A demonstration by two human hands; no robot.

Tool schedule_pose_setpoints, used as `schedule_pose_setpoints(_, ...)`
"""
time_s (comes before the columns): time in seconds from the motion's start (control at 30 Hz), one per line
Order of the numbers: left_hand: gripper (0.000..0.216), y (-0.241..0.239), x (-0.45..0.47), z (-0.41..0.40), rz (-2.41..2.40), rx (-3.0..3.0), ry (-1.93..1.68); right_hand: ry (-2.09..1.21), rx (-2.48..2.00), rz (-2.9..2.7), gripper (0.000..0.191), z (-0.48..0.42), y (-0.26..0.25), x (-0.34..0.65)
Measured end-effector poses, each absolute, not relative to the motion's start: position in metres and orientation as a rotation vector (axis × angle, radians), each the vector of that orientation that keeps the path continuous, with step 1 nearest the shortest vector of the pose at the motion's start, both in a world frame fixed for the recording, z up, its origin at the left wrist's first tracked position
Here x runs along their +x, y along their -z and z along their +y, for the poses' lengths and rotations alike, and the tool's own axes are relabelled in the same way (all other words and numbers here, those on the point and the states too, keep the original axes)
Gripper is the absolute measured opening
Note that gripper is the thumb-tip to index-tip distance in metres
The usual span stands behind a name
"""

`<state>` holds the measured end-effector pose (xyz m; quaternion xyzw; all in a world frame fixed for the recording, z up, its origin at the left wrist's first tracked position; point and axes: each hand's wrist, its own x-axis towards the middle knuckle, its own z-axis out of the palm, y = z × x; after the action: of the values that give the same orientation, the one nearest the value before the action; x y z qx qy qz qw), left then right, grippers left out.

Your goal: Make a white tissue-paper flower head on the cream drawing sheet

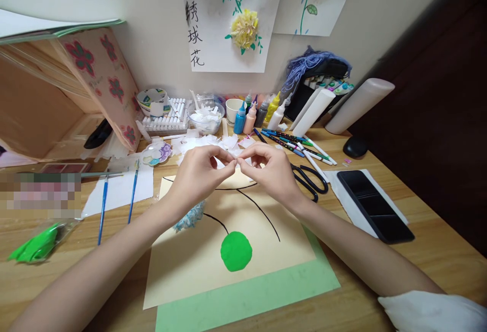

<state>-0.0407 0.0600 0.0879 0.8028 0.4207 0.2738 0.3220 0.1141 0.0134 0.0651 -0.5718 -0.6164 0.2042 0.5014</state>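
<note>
My left hand (198, 172) and my right hand (268, 170) meet above the top of a cream paper sheet (190, 266). Both pinch a small piece of white tissue paper (234, 159) between thumbs and fingertips. The cream sheet carries black curved lines, a green painted circle (236, 251) and a bluish crumpled paper flower (190, 216) partly hidden under my left wrist. It lies on a light green sheet (266, 294). More white tissue scraps (201, 142) lie just beyond my hands.
Black scissors (310, 180) lie right of my right hand, with a black tray (375, 205) further right. Paint bottles (251, 116), markers (289, 142), a bowl of tissue (205, 116) and a palette (158, 152) stand behind. Two blue brushes (102, 210) and a green bag (38, 246) lie left.
</note>
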Motion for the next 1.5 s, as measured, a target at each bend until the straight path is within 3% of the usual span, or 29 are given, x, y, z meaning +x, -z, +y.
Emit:
schedule_pose_setpoints(0.23, 0.015, -0.088, -0.041, 0.059, 1.126, 2.121, -0.725, -0.448, -1.375, -1.493, 0.006, 0.01, -0.07, 0.111)
schedule_pose_setpoints(0.4, 0.013, -0.088, -0.041, 0.059, 1.099, 2.139, -0.75, -0.581, -1.374, -1.44, 0.004, 0.012, -0.069, 0.113)
schedule_pose_setpoints(0.7, 0.012, -0.091, -0.042, 0.057, 1.113, 2.134, -0.763, -0.808, -1.418, -1.373, 0.018, 0.019, -0.064, 0.121)
schedule_pose_setpoints(1.03, 0.008, -0.089, -0.042, 0.061, 1.12, 2.125, -0.785, -0.965, -1.402, -1.182, 0.016, 0.036, -0.05, 0.131)
schedule_pose_setpoints(1.13, 0.009, -0.089, -0.042, 0.062, 1.147, 2.138, -0.77, -0.899, -1.478, -1.202, 0.016, 0.043, -0.039, 0.138)
schedule_pose_setpoints(1.27, 0.01, -0.088, -0.042, 0.062, 1.154, 2.136, -0.764, -0.52, -1.645, -1.371, 0.012, 0.044, -0.034, 0.14)
schedule_pose_setpoints(1.37, 0.012, -0.088, -0.042, 0.063, 1.153, 2.128, -0.762, -0.284, -1.497, -1.537, 0.019, 0.034, -0.045, 0.133)
schedule_pose_setpoints(1.5, 0.016, -0.089, -0.043, 0.063, 1.181, 2.137, -0.746, -0.293, -1.27, -1.731, 0.01, 0.019, -0.064, 0.123)
